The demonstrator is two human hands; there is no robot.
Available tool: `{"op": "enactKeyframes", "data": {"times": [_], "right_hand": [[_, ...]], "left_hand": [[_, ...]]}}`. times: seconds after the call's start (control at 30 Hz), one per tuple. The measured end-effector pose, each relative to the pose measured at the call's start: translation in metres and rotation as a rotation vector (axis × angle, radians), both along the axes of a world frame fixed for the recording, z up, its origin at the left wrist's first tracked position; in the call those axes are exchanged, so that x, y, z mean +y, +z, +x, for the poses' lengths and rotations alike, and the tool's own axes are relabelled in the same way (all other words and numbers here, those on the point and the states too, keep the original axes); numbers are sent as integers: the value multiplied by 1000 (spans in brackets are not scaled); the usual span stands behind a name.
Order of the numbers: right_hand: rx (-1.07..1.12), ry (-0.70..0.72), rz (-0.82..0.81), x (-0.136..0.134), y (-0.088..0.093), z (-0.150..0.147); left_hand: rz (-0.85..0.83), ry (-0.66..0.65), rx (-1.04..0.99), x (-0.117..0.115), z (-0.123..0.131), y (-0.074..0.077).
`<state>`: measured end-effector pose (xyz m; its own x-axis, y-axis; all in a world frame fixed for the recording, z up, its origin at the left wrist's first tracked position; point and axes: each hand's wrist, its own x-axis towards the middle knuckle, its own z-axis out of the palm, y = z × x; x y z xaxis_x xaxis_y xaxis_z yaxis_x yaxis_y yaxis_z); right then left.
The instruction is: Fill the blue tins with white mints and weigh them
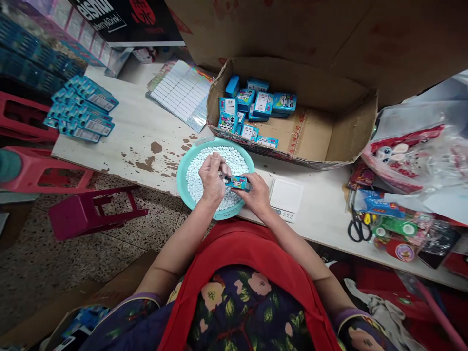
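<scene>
A light green basin (183, 195) full of small white candies (199, 168) stands at the table's front edge. Over it, my right hand (258, 193) grips a small blue candy box (237, 182) lying on its side, its printed face up. My left hand (212, 179) is curled closed at the box's left end, with a few white candies showing at its fingers. The inside of the box and most of the left palm are hidden.
Behind the basin, a cardboard carton (321, 131) holds several blue boxes (263, 102). A white scale (287, 195) lies right of the basin. Flattened blue boxes (80, 109) are stacked at left, near a label sheet (181, 90). Black scissors (359, 226) and bagged items (402, 151) lie at right.
</scene>
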<state>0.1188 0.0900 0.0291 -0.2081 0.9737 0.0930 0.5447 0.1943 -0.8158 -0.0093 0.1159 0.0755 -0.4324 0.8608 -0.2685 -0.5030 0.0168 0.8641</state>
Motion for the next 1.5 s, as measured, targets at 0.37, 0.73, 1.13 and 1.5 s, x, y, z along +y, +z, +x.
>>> {"op": "enactKeyframes", "data": {"times": [0.37, 0.73, 1.13, 1.5], "right_hand": [[1, -32, -10, 5, -5, 2], [240, -122, -60, -1, -4, 34], [-8, -490, -84, -46, -66, 171], [131, -800, -165, -86, -61, 201]], "left_hand": [[2, 29, 16, 6, 1, -2], [-76, -58, 92, 13, -27, -15], [-387, -346, 857, -17, -76, -101], [-382, -254, 790, -4, -66, -95]]}}
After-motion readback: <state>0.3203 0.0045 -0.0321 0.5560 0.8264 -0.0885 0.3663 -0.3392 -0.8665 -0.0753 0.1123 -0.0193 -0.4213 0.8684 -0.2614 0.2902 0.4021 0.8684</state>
